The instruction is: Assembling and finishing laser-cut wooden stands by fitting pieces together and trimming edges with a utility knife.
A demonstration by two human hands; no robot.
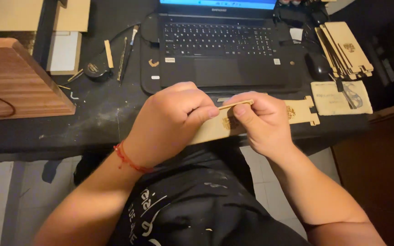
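Plywood everywhere on this desk lol. Both hands are pinched on one thin wooden strip (pixel 236 105), held just in front of the laptop (pixel 220 43): the left hand (pixel 169 120) nips its near end between thumb and forefinger, the right hand (pixel 261 120) clamps the far end. Right under the strip, touching the right hand, lies a flat laser-cut wooden panel (pixel 297 114) with an engraved emblem. Right of the laptop sits a stack of similar cut panels (pixel 345 50); well left of it, a sloped wooden block (pixel 17 77).
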